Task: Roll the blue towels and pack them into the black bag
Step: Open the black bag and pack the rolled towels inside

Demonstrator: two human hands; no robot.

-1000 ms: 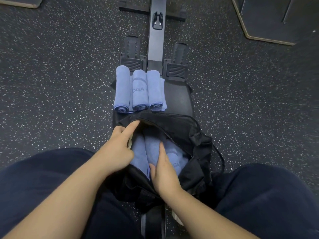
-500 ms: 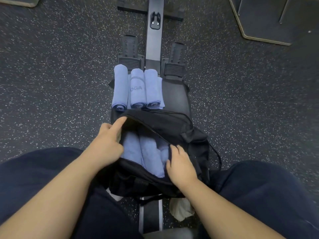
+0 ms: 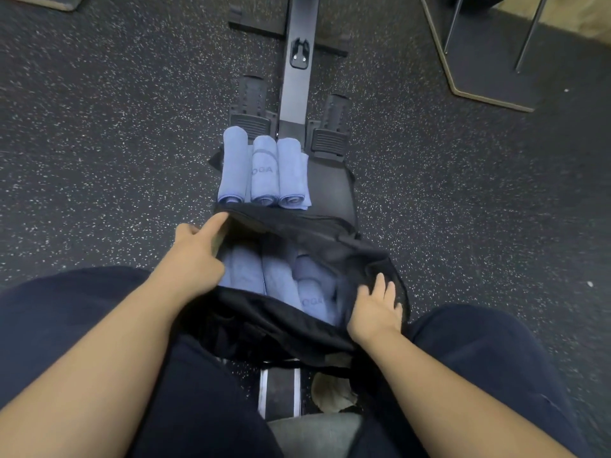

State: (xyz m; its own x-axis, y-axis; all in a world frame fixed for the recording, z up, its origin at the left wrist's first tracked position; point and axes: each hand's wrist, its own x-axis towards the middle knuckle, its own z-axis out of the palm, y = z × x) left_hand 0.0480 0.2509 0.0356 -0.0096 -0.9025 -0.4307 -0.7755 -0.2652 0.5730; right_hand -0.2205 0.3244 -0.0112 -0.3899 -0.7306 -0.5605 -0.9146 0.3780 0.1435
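Hands' fingers grip black bag point(image 3: 297, 325) rim: left hand point(image 3: 191, 259), right hand point(image 3: 375, 309); rolled towels point(image 3: 264, 170) beyond.

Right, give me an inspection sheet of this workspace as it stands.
Surface: black seat pad of an exercise machine, standing on speckled dark floor.
Job's things: three rolled blue towels side by side on the pad; black bag open just behind them, with more rolled towels inside.
Clutter: a crumpled pale scrap under the bag.
Hands: left hand holds the bag's left rim open, forefinger extended; right hand grips the bag's right edge.
Cables: a thin black cord loops at the bag's right side.
Surroundings: machine rail and footrests ahead; platform edge at upper right.
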